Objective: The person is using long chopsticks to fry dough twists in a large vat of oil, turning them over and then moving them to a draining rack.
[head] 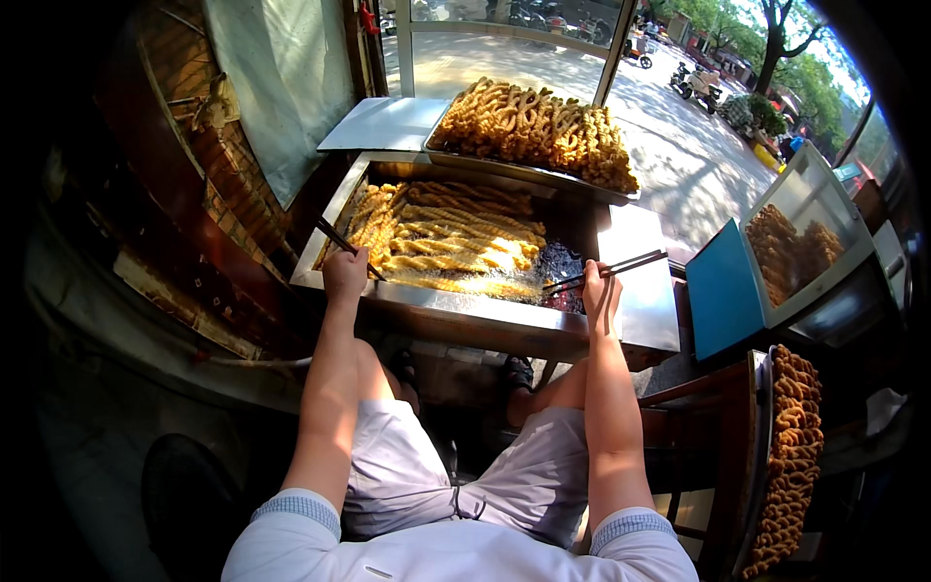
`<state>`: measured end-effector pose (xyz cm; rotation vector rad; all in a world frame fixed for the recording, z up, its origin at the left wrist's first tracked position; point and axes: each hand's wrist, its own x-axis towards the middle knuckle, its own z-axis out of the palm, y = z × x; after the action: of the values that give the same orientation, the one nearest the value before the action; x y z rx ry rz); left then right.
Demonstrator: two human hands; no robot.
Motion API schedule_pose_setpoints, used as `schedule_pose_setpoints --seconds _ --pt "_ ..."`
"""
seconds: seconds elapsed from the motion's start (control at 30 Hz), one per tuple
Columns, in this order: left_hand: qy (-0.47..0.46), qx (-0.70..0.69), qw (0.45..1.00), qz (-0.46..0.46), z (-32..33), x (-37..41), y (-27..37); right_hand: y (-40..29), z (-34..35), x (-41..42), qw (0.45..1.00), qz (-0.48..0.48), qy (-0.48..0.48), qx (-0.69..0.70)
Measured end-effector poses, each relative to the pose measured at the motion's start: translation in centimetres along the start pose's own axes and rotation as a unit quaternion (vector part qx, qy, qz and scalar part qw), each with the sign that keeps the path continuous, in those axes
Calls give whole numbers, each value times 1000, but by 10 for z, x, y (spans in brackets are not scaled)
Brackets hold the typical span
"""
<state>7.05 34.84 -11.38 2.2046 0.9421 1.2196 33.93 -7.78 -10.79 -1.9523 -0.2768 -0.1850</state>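
My left hand [346, 275] grips a dark chopstick [336, 237] at the left front of a metal fryer [451, 314]; its lower tip reaches the near edge of the oil. In my right hand [602, 291] is a pair of dark chopsticks [634, 262], their tips pointing left, down at the dark oil [571, 254]. Long twisted dough sticks [465, 236] fry side by side in the oil, pale gold, with foam around the nearest ones. Some at the left [374, 211] lie at a different angle. The chopstick tips at right are close to the end of the nearest stick.
A tray of browned dough twists [534, 134] stands behind the fryer, beside a flat metal sheet [389, 124]. On the right are a display case [814, 233] with a blue panel [724, 291] and another tray of twists [789, 465]. A wall [218, 182] rises at left.
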Motion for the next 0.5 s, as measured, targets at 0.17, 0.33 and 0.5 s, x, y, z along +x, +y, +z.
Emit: schedule_pose_setpoints --seconds 0.17,0.33,0.5 --pt "12 7 1000 12 0 0 -3 2 5 2 999 17 0 41" --pt "10 10 1000 7 6 1 -8 21 7 15 999 5 -1 38" --pt "-50 -65 992 -91 9 -1 -5 38 5 22 997 -22 17 69"
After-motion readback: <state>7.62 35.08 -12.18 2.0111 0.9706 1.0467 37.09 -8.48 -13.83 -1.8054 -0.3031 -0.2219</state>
